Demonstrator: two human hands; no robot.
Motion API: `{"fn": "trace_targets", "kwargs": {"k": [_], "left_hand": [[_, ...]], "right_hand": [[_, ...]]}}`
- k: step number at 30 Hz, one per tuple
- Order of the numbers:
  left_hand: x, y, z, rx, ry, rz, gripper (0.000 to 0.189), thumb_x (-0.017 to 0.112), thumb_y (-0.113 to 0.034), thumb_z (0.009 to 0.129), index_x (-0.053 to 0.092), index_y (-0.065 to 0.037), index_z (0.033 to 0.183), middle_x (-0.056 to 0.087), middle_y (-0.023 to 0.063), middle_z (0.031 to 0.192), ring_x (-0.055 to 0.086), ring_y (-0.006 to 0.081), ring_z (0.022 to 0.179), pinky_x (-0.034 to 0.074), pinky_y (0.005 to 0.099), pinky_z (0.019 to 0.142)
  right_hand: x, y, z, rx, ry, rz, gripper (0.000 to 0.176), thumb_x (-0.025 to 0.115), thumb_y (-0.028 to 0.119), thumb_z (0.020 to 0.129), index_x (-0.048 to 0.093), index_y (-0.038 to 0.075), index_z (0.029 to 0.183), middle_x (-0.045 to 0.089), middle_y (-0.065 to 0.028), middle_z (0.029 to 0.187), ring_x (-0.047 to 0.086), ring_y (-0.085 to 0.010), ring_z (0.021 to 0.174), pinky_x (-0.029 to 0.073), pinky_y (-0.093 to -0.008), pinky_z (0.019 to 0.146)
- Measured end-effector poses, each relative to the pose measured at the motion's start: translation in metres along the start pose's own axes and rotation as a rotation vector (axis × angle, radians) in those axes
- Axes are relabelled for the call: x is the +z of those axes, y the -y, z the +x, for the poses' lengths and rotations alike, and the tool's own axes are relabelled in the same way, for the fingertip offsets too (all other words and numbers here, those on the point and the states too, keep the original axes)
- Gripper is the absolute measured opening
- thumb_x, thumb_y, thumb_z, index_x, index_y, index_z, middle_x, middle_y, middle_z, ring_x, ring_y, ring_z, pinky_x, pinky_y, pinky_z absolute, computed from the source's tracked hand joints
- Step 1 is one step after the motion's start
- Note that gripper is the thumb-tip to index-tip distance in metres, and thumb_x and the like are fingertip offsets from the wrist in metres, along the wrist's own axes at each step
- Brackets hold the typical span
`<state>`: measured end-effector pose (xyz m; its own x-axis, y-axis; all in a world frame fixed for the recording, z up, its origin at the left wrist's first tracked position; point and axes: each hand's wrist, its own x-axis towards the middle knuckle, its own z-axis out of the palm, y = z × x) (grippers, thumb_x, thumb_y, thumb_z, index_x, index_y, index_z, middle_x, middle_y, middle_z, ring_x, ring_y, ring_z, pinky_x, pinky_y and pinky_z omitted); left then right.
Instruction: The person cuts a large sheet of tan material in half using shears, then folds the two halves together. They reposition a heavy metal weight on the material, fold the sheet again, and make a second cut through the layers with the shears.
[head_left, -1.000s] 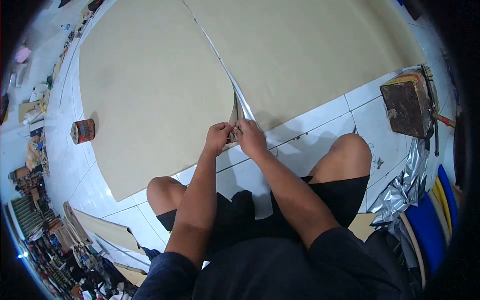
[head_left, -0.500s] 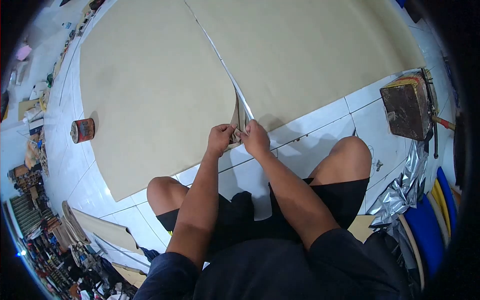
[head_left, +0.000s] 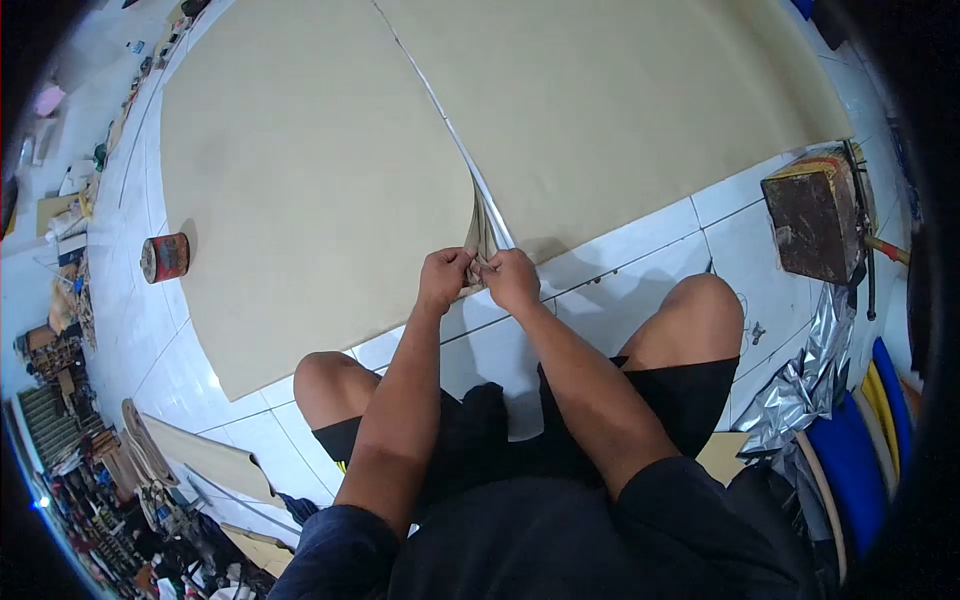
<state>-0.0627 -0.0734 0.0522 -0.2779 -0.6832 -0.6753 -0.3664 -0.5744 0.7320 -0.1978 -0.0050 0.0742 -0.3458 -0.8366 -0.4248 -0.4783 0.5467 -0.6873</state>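
Two large tan cardboard sheets lie side by side on the white tiled floor, the left sheet point(head_left: 300, 190) and the right sheet point(head_left: 620, 100), with a shiny silver strip point(head_left: 470, 170) along the seam between them. At the near end of the seam the edges lift up off the floor. My left hand point(head_left: 443, 277) and my right hand point(head_left: 511, 278) meet there, both pinching the raised sheet edges and the end of the strip together. My knees are just below the hands.
A rusty round tin point(head_left: 165, 258) stands on the left sheet's edge. A dark worn box point(head_left: 812, 210) sits at the right with a tool handle beside it. Crumpled silver foil point(head_left: 805, 385) and blue and yellow chairs point(head_left: 865, 430) are at the right. Cardboard scraps point(head_left: 200, 455) lie at lower left.
Both hands have drawn slightly nearer to me while keeping their pinch; the lifted seam edges stand a little higher and more gathered.
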Motion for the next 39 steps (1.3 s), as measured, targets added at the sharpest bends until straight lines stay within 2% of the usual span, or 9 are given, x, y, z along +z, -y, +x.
{"fn": "trace_targets", "kwargs": {"k": [5, 7, 11, 17, 20, 23, 25, 31, 39], "left_hand": [[0.001, -0.01, -0.008, -0.024, -0.001, -0.037, 0.029, 0.063, -0.026, 0.094, 0.068, 0.003, 0.098, 0.065, 0.0037, 0.076, 0.061, 0.0109, 0.066, 0.052, 0.0264, 0.061], [0.002, -0.01, -0.009, -0.025, -0.017, -0.016, 0.029, 0.063, -0.026, 0.094, 0.069, 0.002, 0.098, 0.065, 0.0034, 0.076, 0.06, 0.0109, 0.065, 0.052, 0.0264, 0.061], [0.002, -0.004, -0.005, 0.013, -0.013, -0.1, 0.029, 0.066, -0.027, 0.092, 0.071, 0.002, 0.092, 0.064, 0.0042, 0.07, 0.058, 0.0109, 0.059, 0.052, 0.0263, 0.055], [0.009, -0.014, -0.014, -0.029, -0.012, -0.086, 0.031, 0.063, -0.028, 0.093, 0.069, 0.002, 0.093, 0.063, 0.0023, 0.075, 0.058, 0.0108, 0.066, 0.053, 0.0265, 0.063], [0.005, -0.012, -0.012, -0.07, -0.009, -0.124, 0.03, 0.063, -0.028, 0.093, 0.068, 0.001, 0.09, 0.062, 0.0026, 0.074, 0.057, 0.0112, 0.065, 0.052, 0.0269, 0.062], [0.003, -0.012, -0.011, -0.101, 0.009, -0.194, 0.027, 0.063, -0.027, 0.093, 0.066, -0.001, 0.083, 0.061, 0.0026, 0.072, 0.057, 0.0112, 0.063, 0.052, 0.027, 0.059], [0.003, -0.013, -0.01, -0.107, 0.009, -0.247, 0.028, 0.062, -0.025, 0.093, 0.065, -0.003, 0.077, 0.062, 0.0025, 0.07, 0.058, 0.0109, 0.061, 0.053, 0.0268, 0.057], [0.005, -0.017, -0.014, -0.142, 0.024, -0.306, 0.02, 0.062, -0.019, 0.093, 0.066, -0.001, 0.084, 0.064, 0.0046, 0.074, 0.061, 0.0124, 0.062, 0.053, 0.0265, 0.057], [0.003, -0.01, -0.008, -0.094, -0.001, -0.205, 0.019, 0.064, -0.018, 0.092, 0.063, 0.001, 0.095, 0.062, 0.0044, 0.077, 0.061, 0.0132, 0.068, 0.056, 0.027, 0.066]], "right_hand": [[0.004, -0.004, 0.003, 0.066, 0.041, 0.061, 0.033, 0.079, 0.031, 0.074, 0.065, 0.001, 0.076, 0.062, -0.0162, 0.101, 0.061, -0.0338, 0.094, 0.049, -0.0459, 0.077], [0.006, -0.004, -0.004, -0.044, -0.152, 0.03, 0.029, 0.078, 0.03, 0.075, 0.067, 0.004, 0.079, 0.058, -0.0139, 0.114, 0.059, -0.0333, 0.101, 0.049, -0.0453, 0.08], [0.01, -0.001, -0.006, -0.136, -0.102, 0.037, 0.022, 0.076, 0.026, 0.078, 0.068, 0.006, 0.08, 0.054, -0.0124, 0.12, 0.057, -0.0329, 0.105, 0.05, -0.0441, 0.084], [0.009, -0.005, 0.0, -0.102, -0.079, -0.06, 0.017, 0.074, 0.021, 0.078, 0.068, 0.006, 0.077, 0.056, -0.0134, 0.112, 0.056, -0.0315, 0.107, 0.05, -0.043, 0.087], [-0.005, 0.003, -0.003, 0.093, -0.013, -0.076, 0.024, 0.076, 0.024, 0.075, 0.066, 0.003, 0.084, 0.058, -0.0139, 0.11, 0.058, -0.0318, 0.105, 0.049, -0.0441, 0.086], [-0.006, 0.007, -0.007, -0.037, -0.268, -0.15, 0.037, 0.074, 0.026, 0.076, 0.064, 0.003, 0.103, 0.057, -0.0179, 0.109, 0.057, -0.0332, 0.106, 0.048, -0.0447, 0.089], [0.005, 0.009, -0.007, -0.301, -0.211, -0.029, 0.038, 0.075, 0.024, 0.073, 0.059, 0.006, 0.102, 0.063, -0.0154, 0.097, 0.062, -0.0327, 0.091, 0.05, -0.0469, 0.075], [0.018, 0.003, -0.014, -0.243, -0.142, -0.193, 0.014, 0.066, 0.019, 0.08, 0.064, 0.006, 0.085, 0.066, -0.0141, 0.081, 0.064, -0.0349, 0.081, 0.049, -0.0478, 0.071], [0.007, -0.008, 0.0, -0.117, -0.107, -0.072, 0.024, 0.074, 0.027, 0.077, 0.063, 0.006, 0.078, 0.065, -0.0143, 0.075, 0.065, -0.0348, 0.076, 0.051, -0.0468, 0.068]]}}
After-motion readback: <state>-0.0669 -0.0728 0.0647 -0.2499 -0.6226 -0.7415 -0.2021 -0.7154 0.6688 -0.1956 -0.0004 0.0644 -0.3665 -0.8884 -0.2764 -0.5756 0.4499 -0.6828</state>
